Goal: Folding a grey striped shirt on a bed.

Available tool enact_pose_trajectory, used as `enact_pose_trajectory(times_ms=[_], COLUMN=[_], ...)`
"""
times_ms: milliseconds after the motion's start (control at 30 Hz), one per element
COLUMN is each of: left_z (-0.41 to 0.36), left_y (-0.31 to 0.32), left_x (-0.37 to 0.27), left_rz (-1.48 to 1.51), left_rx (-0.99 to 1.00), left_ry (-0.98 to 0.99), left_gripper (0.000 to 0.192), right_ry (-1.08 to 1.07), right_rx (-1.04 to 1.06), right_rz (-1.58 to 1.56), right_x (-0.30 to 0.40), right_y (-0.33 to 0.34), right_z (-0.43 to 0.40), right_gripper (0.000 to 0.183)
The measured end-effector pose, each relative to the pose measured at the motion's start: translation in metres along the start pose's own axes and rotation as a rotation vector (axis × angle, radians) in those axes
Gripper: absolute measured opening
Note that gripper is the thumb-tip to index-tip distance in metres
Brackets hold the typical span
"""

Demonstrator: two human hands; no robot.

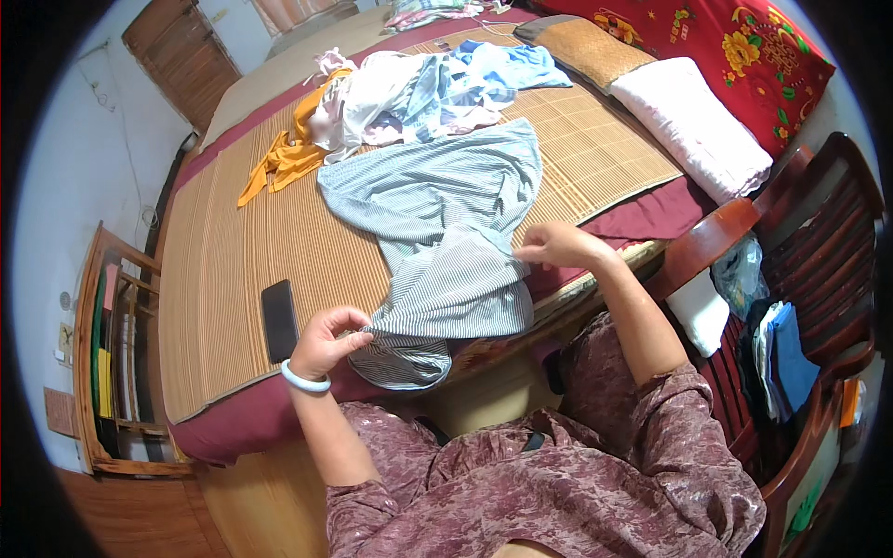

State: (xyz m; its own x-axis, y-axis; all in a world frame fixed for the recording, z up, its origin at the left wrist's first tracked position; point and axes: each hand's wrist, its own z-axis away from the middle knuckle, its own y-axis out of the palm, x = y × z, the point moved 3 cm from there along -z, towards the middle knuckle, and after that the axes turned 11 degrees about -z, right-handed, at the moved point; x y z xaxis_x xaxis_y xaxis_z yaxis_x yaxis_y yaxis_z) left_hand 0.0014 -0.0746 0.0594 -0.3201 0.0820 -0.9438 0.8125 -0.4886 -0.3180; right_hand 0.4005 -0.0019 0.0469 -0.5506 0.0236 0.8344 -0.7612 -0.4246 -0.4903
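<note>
A striped grey-and-white garment [453, 293] is spread in loose folds on the bamboo mat [216, 279], its near end hanging over the bed's edge. My left hand [328, 338], with a pale bangle on the wrist, pinches the garment's near left edge between thumb and fingers. At the opposite side my right hand [558, 245] is beside the garment's right edge. Its fingers are bent and slightly blurred, so whether they grip the cloth is unclear. A dark smartphone [280, 321] lies on the mat just left of my left hand.
Farther back sits a heap of crumpled clothes [411, 94], with an orange garment [289, 160] at its left. A brown pillow [586, 49] and a folded white bundle [691, 125] lie at right. A wooden chair [704, 237] holding folded clothes [781, 356] stands close to my right arm.
</note>
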Motion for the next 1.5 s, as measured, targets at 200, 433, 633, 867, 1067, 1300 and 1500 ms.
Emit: enact_pose_trajectory(times_ms=[200, 433, 633, 867, 1067, 1300, 1500], left_z=[0.000, -0.002, -0.002, -0.001, 0.000, 0.001, 0.000], left_y=[0.001, -0.003, -0.005, -0.005, -0.003, -0.004, -0.002], left_x=[-0.006, 0.002, 0.000, -0.001, -0.008, -0.006, -0.010], left_rz=[0.013, 0.034, 0.024, 0.024, 0.006, 0.011, 0.037], left_rx=[-0.018, -0.012, -0.017, -0.017, -0.018, -0.021, -0.015], left_ry=[-0.010, -0.017, -0.020, -0.024, -0.048, -0.041, -0.001], left_gripper=[0.013, 0.012, 0.011, 0.011, 0.010, 0.011, 0.010], right_ry=[-0.190, -0.230, -0.080, 0.075, 0.099, 0.069, 0.086], right_rx=[-0.170, -0.078, -0.049, -0.147, -0.172, -0.004, 0.072], right_rz=[-0.284, -0.787, -0.749, -0.608, -0.657, -0.809, -0.761], right_x=[0.004, 0.037, 0.016, -0.047, -0.060, -0.048, -0.050], right_y=[0.001, -0.001, 0.031, 0.076, 0.090, 0.091, 0.100], right_z=[-0.003, 0.032, 0.068, 0.087, 0.084, 0.088, 0.087], right_gripper=[0.027, 0.019, 0.018, 0.007, 0.010, 0.030, 0.032])
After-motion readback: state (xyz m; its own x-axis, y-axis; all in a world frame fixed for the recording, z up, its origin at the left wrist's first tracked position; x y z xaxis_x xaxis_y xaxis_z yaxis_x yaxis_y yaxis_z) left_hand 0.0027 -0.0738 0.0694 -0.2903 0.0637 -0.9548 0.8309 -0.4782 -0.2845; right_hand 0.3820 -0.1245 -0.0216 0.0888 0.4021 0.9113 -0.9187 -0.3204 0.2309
